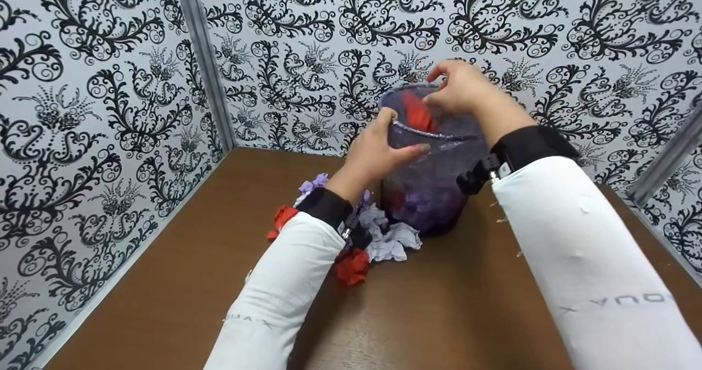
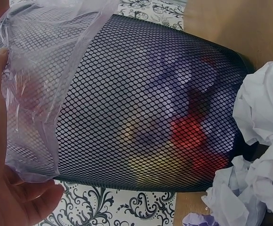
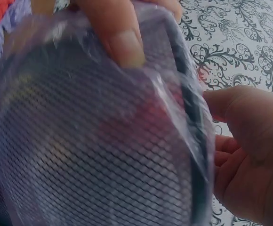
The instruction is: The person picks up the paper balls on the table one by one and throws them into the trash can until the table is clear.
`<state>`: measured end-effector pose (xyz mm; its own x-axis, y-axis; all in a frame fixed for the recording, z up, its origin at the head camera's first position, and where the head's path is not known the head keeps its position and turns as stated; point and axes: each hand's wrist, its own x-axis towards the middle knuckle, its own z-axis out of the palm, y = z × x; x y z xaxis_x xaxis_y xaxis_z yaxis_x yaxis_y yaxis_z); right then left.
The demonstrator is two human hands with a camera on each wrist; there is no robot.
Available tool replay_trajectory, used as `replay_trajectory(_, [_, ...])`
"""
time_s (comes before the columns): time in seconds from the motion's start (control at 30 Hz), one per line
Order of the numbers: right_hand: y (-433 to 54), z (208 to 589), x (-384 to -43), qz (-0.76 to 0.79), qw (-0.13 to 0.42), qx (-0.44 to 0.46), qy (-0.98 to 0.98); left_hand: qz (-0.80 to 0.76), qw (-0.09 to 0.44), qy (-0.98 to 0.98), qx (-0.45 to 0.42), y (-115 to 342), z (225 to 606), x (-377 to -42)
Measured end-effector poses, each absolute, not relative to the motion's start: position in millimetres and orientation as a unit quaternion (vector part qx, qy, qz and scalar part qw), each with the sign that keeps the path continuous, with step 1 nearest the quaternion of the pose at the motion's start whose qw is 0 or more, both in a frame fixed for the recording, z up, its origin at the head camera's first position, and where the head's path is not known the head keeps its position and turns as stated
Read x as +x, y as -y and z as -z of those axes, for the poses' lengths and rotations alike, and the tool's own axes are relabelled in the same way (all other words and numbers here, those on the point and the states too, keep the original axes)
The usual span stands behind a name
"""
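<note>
A mesh waste bin (image 1: 425, 194) stands near the back wall, lined with a thin translucent plastic bag (image 2: 37, 136) folded over its rim. My left hand (image 1: 375, 151) grips the near left rim through the bag, fingers over the edge and thumb outside. Over the far right side of the opening is my right hand (image 1: 463, 87), its thumb and fingers apart. A blurred red crumpled paper (image 1: 418, 112) is inside the bin's mouth, just below the right fingertips. Through the mesh, red, yellow and purple crumpled papers (image 2: 188, 134) lie in the bottom.
Crumpled white papers (image 1: 392, 244), a red one (image 1: 352, 267) and purple ones (image 1: 312, 183) lie beside the bin's left foot, partly behind the left forearm. The brown table (image 1: 428, 304) meets patterned walls (image 1: 285, 85) at the back and sides.
</note>
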<state>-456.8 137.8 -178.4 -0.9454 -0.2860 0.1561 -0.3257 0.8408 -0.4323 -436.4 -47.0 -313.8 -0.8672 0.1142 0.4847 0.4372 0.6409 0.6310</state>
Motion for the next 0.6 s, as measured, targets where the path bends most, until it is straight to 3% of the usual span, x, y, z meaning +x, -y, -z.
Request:
replay_trajectory(0.37, [-135.6,175.6,-421.1,-0.238,0.074,0.22,0.943,0.393,0.199,0.885,-0.153,46.8,314.9,-436.3])
replay_trajectory(0.47, [-136.4,177.6,-399.0,-0.246,0.112,0.262,0.926,0.397,0.194,0.883,-0.156,46.9,314.6,-436.7])
replay_trajectory(0.6, [-139.5,193.3,-368.9,-0.237,0.207,0.343,0.885,0.391,0.197,0.885,-0.158,47.3,314.3,-437.3])
